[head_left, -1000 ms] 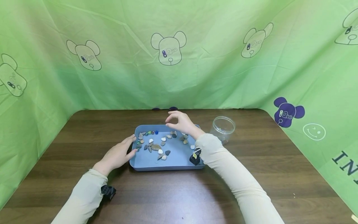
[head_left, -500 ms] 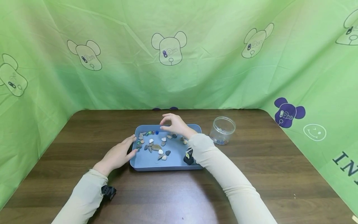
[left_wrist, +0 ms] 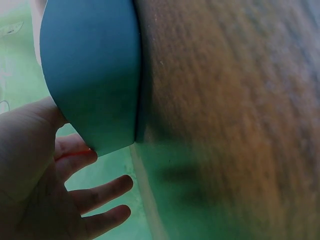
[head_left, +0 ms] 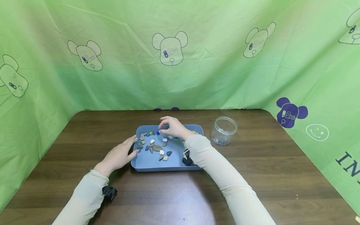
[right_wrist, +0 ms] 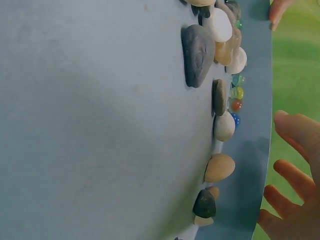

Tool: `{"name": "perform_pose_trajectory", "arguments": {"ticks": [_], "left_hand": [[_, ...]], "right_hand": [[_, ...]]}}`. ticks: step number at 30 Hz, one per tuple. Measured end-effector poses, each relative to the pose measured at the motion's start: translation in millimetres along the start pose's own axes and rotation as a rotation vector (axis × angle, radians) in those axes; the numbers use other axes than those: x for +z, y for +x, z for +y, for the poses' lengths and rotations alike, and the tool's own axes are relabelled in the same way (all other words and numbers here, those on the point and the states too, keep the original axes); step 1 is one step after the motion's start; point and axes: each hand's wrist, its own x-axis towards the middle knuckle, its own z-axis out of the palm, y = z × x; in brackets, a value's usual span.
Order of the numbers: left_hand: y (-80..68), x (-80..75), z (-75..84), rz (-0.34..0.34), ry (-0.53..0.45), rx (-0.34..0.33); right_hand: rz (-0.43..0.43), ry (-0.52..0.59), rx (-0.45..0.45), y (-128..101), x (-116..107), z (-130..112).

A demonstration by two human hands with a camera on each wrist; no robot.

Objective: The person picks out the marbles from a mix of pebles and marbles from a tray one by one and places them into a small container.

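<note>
A blue tray (head_left: 149, 162) at the table's middle holds several pebbles (head_left: 157, 147) and a row of small glass marbles (head_left: 152, 133) along its far left wall. My left hand (head_left: 127, 150) lies open, its straight fingers against the tray's left wall (left_wrist: 90, 75). My right hand (head_left: 161, 127) reaches over the tray's far side, fingers bent down just above the blue marble (head_left: 157, 132). In the right wrist view its fingers (right_wrist: 295, 175) are spread and hold nothing, close to the marbles (right_wrist: 236, 92) and a grey pebble (right_wrist: 197, 55).
A clear plastic jar (head_left: 224, 129) without a lid stands right of the tray, a few marbles in its bottom. A green printed cloth surrounds the dark wooden table (head_left: 253, 175) on three sides.
My right hand has moved left and lower over the tray, from its far right part to the marble row. The left hand has stayed at the tray's left wall.
</note>
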Motion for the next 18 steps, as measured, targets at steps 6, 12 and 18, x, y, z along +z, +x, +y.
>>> {"name": "perform_pose_trajectory", "arguments": {"ticks": [6,12,18], "left_hand": [[1.4,-0.8,-0.1,-0.005,0.001,-0.001],[2.1,-1.8,0.1,-0.008,0.004,-0.001],[2.3,-2.7,0.4,-0.010,0.005,-0.001]], "right_hand": [[-0.035,-0.055,0.009,5,2,2],[-0.059,-0.082,0.022,8,3,2],[-0.077,-0.122,0.026,11,5,-2]]}}
